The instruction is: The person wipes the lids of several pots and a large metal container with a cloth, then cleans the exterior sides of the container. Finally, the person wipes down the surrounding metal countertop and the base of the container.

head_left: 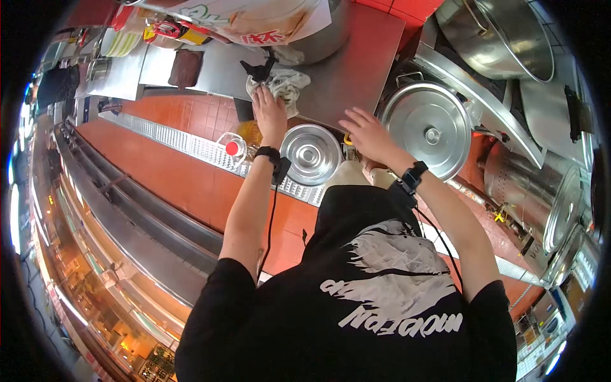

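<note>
My left hand (270,114) reaches to the edge of the steel counter (356,70), its stretched fingers lying on a bunched white cloth (289,89). Just beyond those fingertips is a black object (259,66) with pointed ends. To the right, my right hand (372,137) is held near the counter's front edge with fingers spread and nothing in them. A round steel lid (310,155) shows below, between my two forearms. Close to my right hand stands a large lidded pot (428,130).
A plastic jug with a red cap (233,148) stands low by my left forearm. Steel stockpots (496,38) and a perforated pot (528,184) line the right side. A brown block-like item (186,69) sits on the counter at left. A metal drain grate (172,139) crosses the red floor.
</note>
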### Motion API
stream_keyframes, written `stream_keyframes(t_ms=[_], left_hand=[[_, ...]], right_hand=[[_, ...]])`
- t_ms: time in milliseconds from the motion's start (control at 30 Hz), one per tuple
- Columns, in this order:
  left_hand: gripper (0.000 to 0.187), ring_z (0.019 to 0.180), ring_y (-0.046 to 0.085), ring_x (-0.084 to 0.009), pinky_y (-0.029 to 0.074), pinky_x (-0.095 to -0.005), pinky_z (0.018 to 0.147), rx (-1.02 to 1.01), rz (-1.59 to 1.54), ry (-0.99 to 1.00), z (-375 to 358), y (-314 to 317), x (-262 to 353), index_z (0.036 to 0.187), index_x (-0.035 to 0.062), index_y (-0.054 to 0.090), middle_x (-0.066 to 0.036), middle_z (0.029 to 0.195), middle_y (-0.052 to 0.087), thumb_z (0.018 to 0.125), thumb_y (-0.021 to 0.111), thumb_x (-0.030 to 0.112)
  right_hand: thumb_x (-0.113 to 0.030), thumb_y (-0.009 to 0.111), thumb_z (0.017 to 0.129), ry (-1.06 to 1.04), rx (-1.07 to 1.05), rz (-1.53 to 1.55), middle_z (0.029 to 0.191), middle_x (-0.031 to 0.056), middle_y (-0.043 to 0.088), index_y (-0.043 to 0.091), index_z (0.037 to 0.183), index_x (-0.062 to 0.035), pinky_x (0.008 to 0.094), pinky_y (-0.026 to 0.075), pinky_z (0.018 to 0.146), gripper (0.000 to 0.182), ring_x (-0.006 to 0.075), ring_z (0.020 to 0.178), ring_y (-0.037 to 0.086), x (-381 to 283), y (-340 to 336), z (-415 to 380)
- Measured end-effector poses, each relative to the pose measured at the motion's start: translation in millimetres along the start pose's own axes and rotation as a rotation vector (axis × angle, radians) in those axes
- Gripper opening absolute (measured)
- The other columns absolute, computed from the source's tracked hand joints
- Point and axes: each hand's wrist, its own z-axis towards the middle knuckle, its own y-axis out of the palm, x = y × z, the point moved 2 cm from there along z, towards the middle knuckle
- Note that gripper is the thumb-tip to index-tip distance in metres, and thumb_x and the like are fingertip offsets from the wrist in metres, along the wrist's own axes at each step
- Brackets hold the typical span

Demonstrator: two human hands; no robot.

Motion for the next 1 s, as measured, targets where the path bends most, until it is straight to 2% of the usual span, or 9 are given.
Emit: stream_keyframes(t_ms=[67, 233, 333, 400, 533, 633, 767, 900, 1000], left_hand=[[0.062, 0.138, 0.034, -0.0411, 0.028, -0.0500, 0.114, 0.053, 0.149, -0.012, -0.2, 8.1, 21.6, 0.142, -0.0071, 0.036, -0.026, 0.146, 0.041, 0.092, 0.053, 0.026], [0.063, 0.138, 0.035, -0.0392, 0.024, -0.0479, 0.115, -0.032, 0.137, 0.083, -16.1, 17.6, 104.0, 0.139, -0.0088, 0.040, -0.026, 0.143, 0.044, 0.088, 0.053, 0.025], [0.066, 0.131, 0.042, -0.0407, 0.031, -0.0511, 0.111, -0.063, 0.008, 0.409, -10.6, 32.7, 154.4, 0.139, -0.0061, 0.041, -0.024, 0.139, 0.048, 0.084, 0.056, 0.027], [0.066, 0.128, 0.044, -0.0411, 0.033, -0.0514, 0.109, -0.109, -0.004, 0.477, 17.2, 41.6, 172.8, 0.141, -0.0013, 0.041, -0.023, 0.136, 0.049, 0.084, 0.057, 0.028], [0.068, 0.124, 0.046, -0.0429, 0.037, -0.0540, 0.106, -0.195, 0.106, 0.642, 64.1, 66.7, 172.9, 0.147, 0.0170, 0.037, -0.023, 0.135, 0.050, 0.087, 0.056, 0.042], [0.066, 0.125, 0.046, -0.0440, 0.037, -0.0548, 0.105, -0.205, 0.178, 0.653, 67.2, 76.4, 171.9, 0.148, 0.0166, 0.036, -0.024, 0.138, 0.048, 0.090, 0.052, 0.045], [0.066, 0.126, 0.046, -0.0429, 0.038, -0.0542, 0.105, -0.201, 0.172, 0.694, 54.7, 63.7, 173.1, 0.149, 0.0267, 0.036, -0.020, 0.140, 0.048, 0.090, 0.053, 0.052], [0.059, 0.132, 0.040, -0.0395, 0.037, -0.0512, 0.107, -0.308, 0.097, 0.938, 3.4, 34.7, 158.8, 0.148, 0.0312, 0.037, -0.015, 0.144, 0.044, 0.093, 0.056, 0.042], [0.057, 0.133, 0.040, -0.0362, 0.036, -0.0510, 0.108, -0.320, 0.121, 1.063, -43.5, -4.3, 148.2, 0.148, 0.0313, 0.038, -0.014, 0.144, 0.043, 0.094, 0.056, 0.031]], right_hand=[[-0.012, 0.059, 0.086, 0.055, 0.038, 0.032, 0.141, 0.0174, 0.048, 0.055, 0.130, -0.0083, 0.0450, 0.037, 0.110, 0.044, 0.0343, 0.135, 0.041, 15.0, -5.6, -14.5], [-0.009, 0.056, 0.087, 0.287, 0.134, 0.095, 0.139, 0.0161, 0.049, 0.055, 0.130, -0.0069, 0.0451, 0.041, 0.107, 0.043, 0.0352, 0.131, 0.044, 39.8, -18.7, -50.7], [-0.009, 0.056, 0.087, 0.327, 0.156, 0.087, 0.139, 0.0159, 0.049, 0.055, 0.129, -0.0067, 0.0450, 0.042, 0.105, 0.042, 0.0356, 0.129, 0.045, 39.6, -16.0, -56.5], [-0.008, 0.056, 0.087, 0.351, 0.216, 0.105, 0.136, 0.0162, 0.051, 0.055, 0.128, -0.0064, 0.0456, 0.042, 0.104, 0.040, 0.0355, 0.126, 0.047, 36.6, -12.2, -65.8], [-0.007, 0.057, 0.086, 0.450, 0.260, 0.157, 0.127, 0.0164, 0.055, 0.058, 0.124, -0.0061, 0.0440, 0.044, 0.101, 0.037, 0.0357, 0.119, 0.051, 28.5, -5.8, -87.4], [-0.008, 0.057, 0.087, 0.545, 0.332, 0.202, 0.125, 0.0162, 0.057, 0.060, 0.120, -0.0062, 0.0430, 0.045, 0.100, 0.033, 0.0357, 0.116, 0.053, 24.6, 5.8, -110.8], [-0.010, 0.058, 0.087, 0.593, 0.391, 0.194, 0.119, 0.0166, 0.060, 0.062, 0.117, -0.0067, 0.0447, 0.047, 0.097, 0.030, 0.0379, 0.110, 0.056, 15.9, 20.6, -141.2], [-0.009, 0.059, 0.085, 0.678, 0.450, 0.289, 0.115, 0.0185, 0.062, 0.062, 0.115, -0.0060, 0.0467, 0.048, 0.093, 0.030, 0.0395, 0.108, 0.057, 2.4, 25.9, -180.0], [-0.009, 0.059, 0.084, 0.908, 0.399, 0.334, 0.112, 0.0218, 0.062, 0.062, 0.114, -0.0047, 0.0481, 0.049, 0.089, 0.030, 0.0417, 0.104, 0.059, -0.2, 56.8, -236.9]])
